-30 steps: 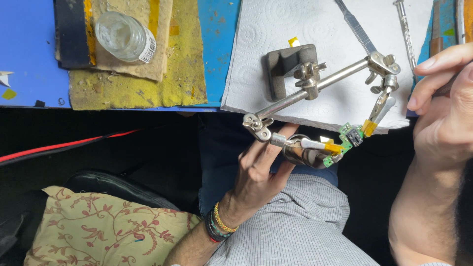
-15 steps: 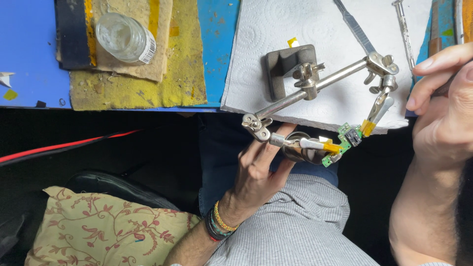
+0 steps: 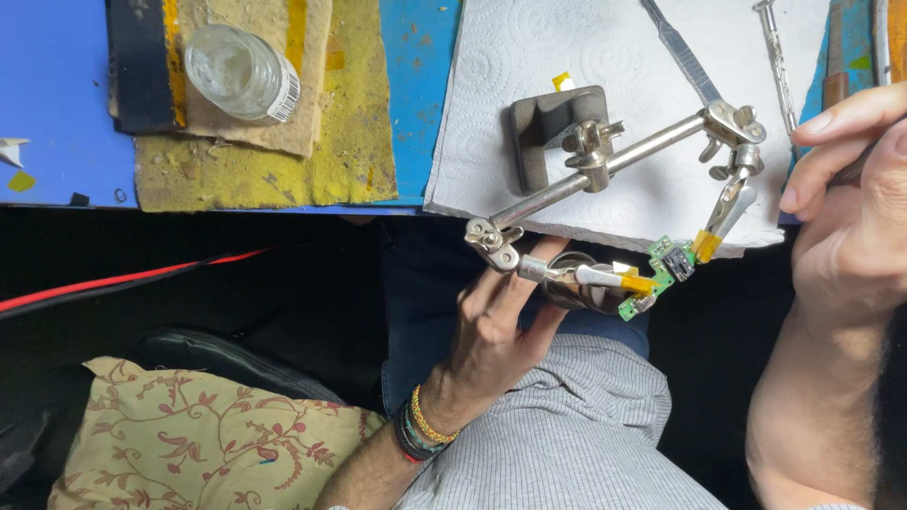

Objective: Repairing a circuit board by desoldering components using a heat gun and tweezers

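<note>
While the white-labelled jar (image 3: 236, 71) lies top left, the left hand (image 3: 496, 326) still grips the clamp stand (image 3: 586, 161); right hand's (image 3: 850, 217) grip unclear

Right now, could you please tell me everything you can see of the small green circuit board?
The small green circuit board is narrow, with tiny silvery parts on it. It hangs tilted off the table edge, gripped between two yellow-taped clips of a metal helping-hands stand. The left hand touches the left clip arm, not the board.

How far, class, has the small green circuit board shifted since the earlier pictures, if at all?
No. The green circuit board sits in the same place against the white paper towel's lower edge, held between the stand's two clips, with the left hand at one clip.
</note>
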